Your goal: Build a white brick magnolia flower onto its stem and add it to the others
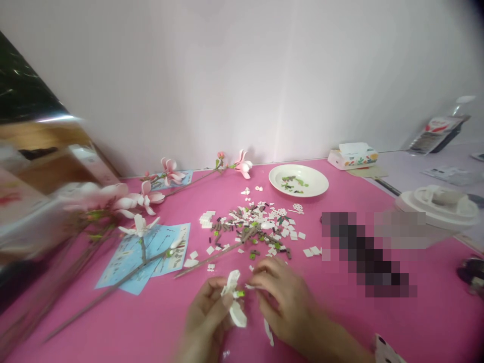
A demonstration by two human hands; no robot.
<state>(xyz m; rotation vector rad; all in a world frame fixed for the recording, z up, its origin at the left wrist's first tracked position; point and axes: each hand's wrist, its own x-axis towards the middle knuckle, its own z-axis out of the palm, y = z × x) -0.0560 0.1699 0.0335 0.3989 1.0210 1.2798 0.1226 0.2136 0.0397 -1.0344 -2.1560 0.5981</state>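
Observation:
My left hand [207, 315] is closed on a partly built white toy flower [237, 313] with a bright green piece at its middle and white petals above and below. To its right, my right hand [283, 302] pinches a small white piece [249, 287], its tip pointing at the flower's green middle; I cannot tell whether they touch. A slim white strip [268, 333] shows below the right hand's fingers. Just beyond both hands spreads a heap of small white, brown, green and black building pieces [257, 224], with a brown branch [212, 259] lying across its near side.
A white plate [321, 189] with green and dark pieces stands behind the heap. Blue printed sheets [132, 277] lie left, under a branch with a white flower [140, 226]. Pink blossoms [172, 171] lie farther back. A tissue pack [353, 156] and a lidded white container [434, 217] stand right.

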